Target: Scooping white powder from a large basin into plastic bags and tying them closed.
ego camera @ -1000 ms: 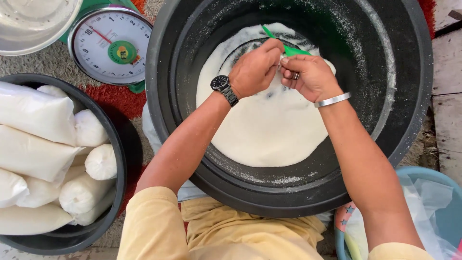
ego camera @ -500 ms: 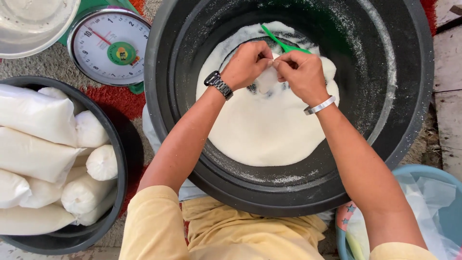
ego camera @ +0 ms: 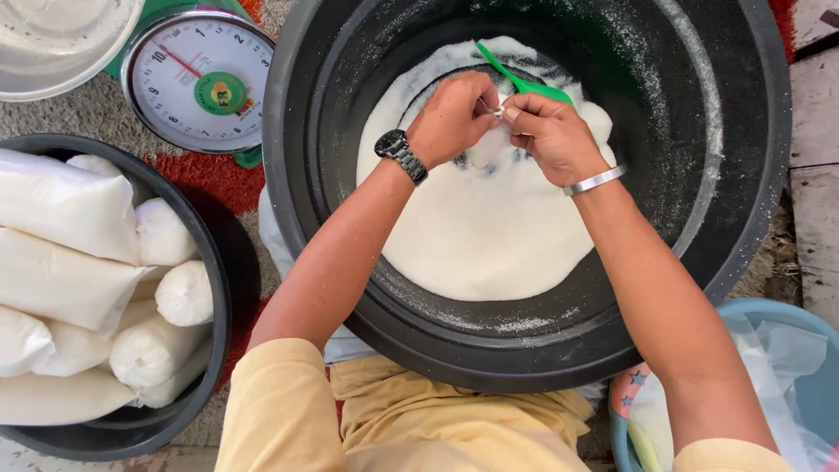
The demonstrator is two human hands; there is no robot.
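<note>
My left hand [ego camera: 453, 118] and right hand [ego camera: 551, 135] pinch a small bag [ego camera: 491, 144] together, mid-tub [ego camera: 743, 218], clear of its rim; green scoop [ego camera: 524, 83] just behind.

Both hands meet over the big tub [ego camera: 743, 218], which holds a heap of sugar [ego camera: 489, 236], a scoop [ego camera: 524, 83] and what may be a small bag. Left of it sit a scale [ego camera: 197, 79] and a basin [ego camera: 214, 288] of filled bags [ego camera: 61, 280].

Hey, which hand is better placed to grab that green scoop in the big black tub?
Probably the right hand: the green scoop lies just beyond its knuckles, while the left hand sits farther off. Both pinch the small bag.
</note>
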